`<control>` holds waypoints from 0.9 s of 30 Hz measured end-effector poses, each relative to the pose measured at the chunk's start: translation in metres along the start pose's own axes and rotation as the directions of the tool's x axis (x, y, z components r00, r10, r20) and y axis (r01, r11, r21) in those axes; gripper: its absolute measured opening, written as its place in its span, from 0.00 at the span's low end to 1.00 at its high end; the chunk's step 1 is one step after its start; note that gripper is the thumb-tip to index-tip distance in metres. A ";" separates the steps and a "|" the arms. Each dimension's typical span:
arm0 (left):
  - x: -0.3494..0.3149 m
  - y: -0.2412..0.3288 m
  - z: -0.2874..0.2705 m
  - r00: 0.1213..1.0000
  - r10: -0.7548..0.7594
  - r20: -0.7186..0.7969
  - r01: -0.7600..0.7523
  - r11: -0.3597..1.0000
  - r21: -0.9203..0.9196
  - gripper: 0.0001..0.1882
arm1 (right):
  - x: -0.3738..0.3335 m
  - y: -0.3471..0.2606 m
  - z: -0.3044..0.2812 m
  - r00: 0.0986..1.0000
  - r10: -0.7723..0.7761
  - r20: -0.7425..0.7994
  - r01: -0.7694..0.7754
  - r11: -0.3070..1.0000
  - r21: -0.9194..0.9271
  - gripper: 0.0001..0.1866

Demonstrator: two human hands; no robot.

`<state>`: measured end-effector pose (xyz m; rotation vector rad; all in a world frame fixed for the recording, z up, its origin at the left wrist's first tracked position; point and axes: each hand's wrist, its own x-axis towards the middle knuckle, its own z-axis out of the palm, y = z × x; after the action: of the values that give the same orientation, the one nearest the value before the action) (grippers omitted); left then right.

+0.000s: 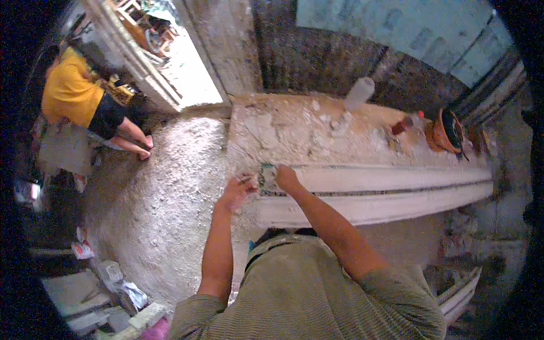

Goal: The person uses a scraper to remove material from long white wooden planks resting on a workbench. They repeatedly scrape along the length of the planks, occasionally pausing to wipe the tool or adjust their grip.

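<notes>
Two long white moulding strips (362, 208) lie side by side on the workbench, a dark gap running between them. At the left end of the far strip (362, 178), a greenish patch shows under white material. My right hand (287, 179) is closed at that end; what its fingers grip is hidden. Just left of the strips' ends is my left hand (239, 191), smeared with white paste or powder. Its fingers are bent around something whitish that I cannot make out.
A dusty workbench (272, 130) carries a translucent plastic container (360, 93), a red bottle (402, 125) and an orange bucket (437, 133). At left, a person in a yellow shirt (71, 90) bends near the bright doorway (195, 79). Blocks (110, 272) lie at lower left.
</notes>
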<state>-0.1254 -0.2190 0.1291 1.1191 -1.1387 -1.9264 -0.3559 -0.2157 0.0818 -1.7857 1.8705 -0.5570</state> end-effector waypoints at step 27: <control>-0.147 -0.051 0.073 0.764 0.052 -0.643 0.003 0.996 0.084 0.24 | -0.071 0.118 -0.149 0.841 -0.317 0.438 0.358 0.934 -0.010 0.17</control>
<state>-0.1300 -0.0489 0.1541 1.6332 -0.8271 -1.2912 -0.5381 -0.1443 0.1340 -2.1129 1.3061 -0.1669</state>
